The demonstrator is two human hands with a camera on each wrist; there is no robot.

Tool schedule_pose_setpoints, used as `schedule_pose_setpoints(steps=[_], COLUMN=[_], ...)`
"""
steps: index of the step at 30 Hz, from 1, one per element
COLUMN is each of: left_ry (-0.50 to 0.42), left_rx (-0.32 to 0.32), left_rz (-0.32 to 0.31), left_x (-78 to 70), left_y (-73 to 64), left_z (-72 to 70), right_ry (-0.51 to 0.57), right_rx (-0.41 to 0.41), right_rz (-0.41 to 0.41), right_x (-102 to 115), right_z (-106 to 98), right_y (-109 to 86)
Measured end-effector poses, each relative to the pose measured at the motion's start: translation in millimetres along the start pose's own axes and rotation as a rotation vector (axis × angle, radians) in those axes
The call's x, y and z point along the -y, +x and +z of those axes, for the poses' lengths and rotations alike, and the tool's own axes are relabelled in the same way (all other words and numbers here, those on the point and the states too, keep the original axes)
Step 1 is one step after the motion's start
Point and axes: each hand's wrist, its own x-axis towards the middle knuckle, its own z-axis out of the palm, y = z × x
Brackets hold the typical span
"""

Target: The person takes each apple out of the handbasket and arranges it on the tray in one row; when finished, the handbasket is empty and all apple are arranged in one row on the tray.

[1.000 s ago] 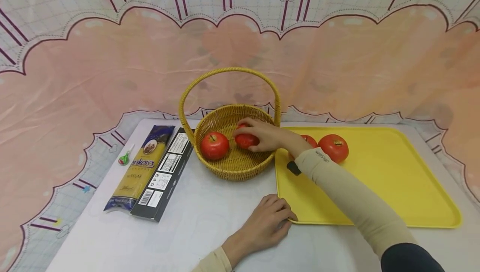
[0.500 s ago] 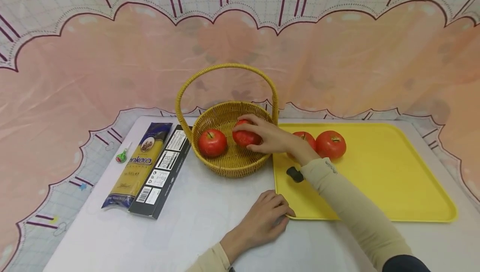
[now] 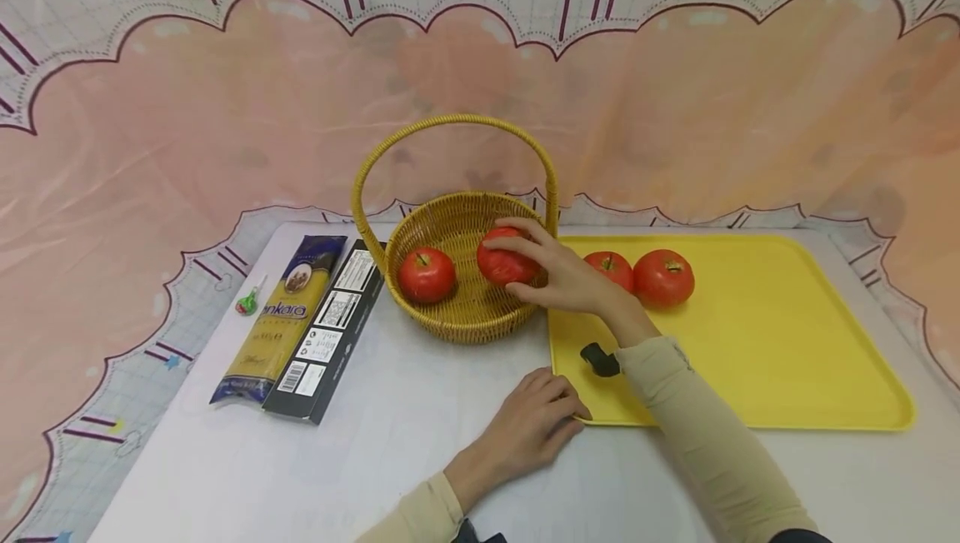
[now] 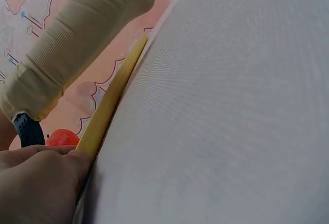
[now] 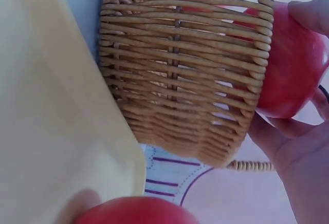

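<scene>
A round yellow wicker basket (image 3: 472,328) with a tall handle stands at the back of the table. Inside it, on the left, sits a red apple (image 3: 427,275). My right hand (image 3: 566,272) holds a second red apple (image 3: 504,258) from above, fingers and thumb curled round it, in the basket's right part. In the right wrist view this held apple (image 5: 293,62) shows at the basket's rim, partly behind the wicker. My left hand (image 3: 522,429) grips the front left corner of the yellow tray (image 3: 757,360); the left wrist view shows the tray's edge (image 4: 110,100) at its fingers.
Two more red apples, a left one (image 3: 610,269) and a right one (image 3: 663,279), lie on the tray beside my right forearm. Left of the basket are a dark flat box (image 3: 327,333), a pasta packet (image 3: 283,318) and a small green-wrapped lollipop (image 3: 247,302). A patterned cloth hangs behind.
The apple in my right hand has shifted slightly up and to the right, toward the basket's right rim. My left hand has stayed at the tray's corner. The head view has tilted a little.
</scene>
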Motion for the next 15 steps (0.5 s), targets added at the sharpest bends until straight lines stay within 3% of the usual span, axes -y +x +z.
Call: schedule_pose_setpoints(steps=[11, 15], left_ry=[0.002, 0.015], left_rx=[0.021, 0.04], left_rz=[-0.003, 0.007], left_x=[0.8, 1.7], left_y=[4.9, 7.2], left_z=[-1.7, -5.5], right_ry=[0.08, 0.079], right_rx=[-0.145, -0.183], right_rz=[0.041, 0.056], right_x=[4.0, 15.1], right_z=[-11.0, -17.1], right_y=[-30.9, -39.0])
